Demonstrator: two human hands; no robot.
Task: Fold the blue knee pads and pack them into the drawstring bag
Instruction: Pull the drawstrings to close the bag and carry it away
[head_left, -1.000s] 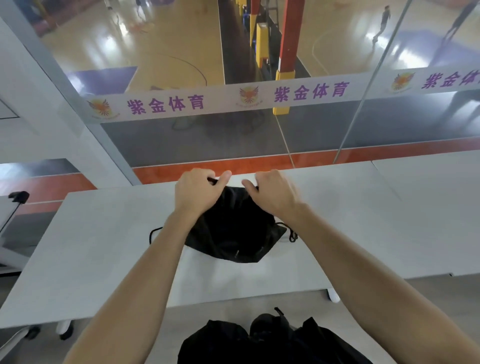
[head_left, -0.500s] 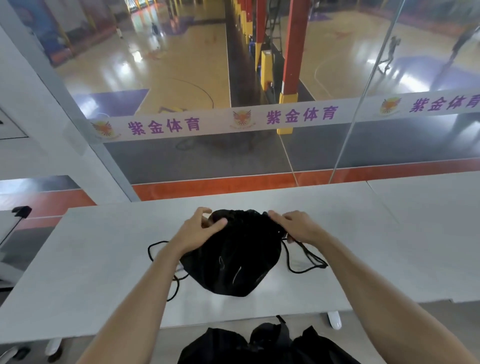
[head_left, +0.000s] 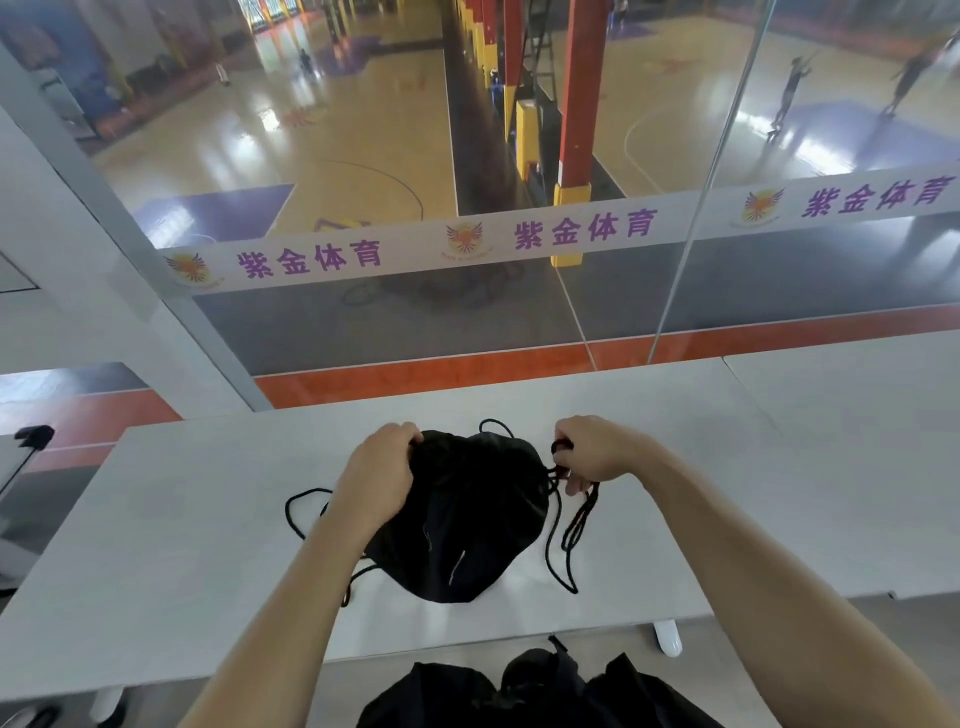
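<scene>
A black drawstring bag (head_left: 467, 525) lies bulging on the white table (head_left: 182, 545), its gathered mouth at the far end. My left hand (head_left: 376, 475) grips the bag's left top corner. My right hand (head_left: 589, 454) is closed on the black drawstring cords (head_left: 571, 530) at the right of the mouth, and the cords loop down beside the bag. Another cord loop (head_left: 301, 512) trails out on the left. No blue knee pads are visible; the bag's inside is hidden.
A glass wall with a white banner (head_left: 467, 239) stands just beyond the table's far edge, a sports court behind it. A second white table (head_left: 857, 441) adjoins on the right. Dark clothing (head_left: 519, 691) shows below the near edge. A black stand (head_left: 31, 436) sits far left.
The bag's mouth has drawn tighter. My right hand moved right, pulling the cords out from the mouth, while my left hand stayed on the bag's left top. The view tilted up slightly.
</scene>
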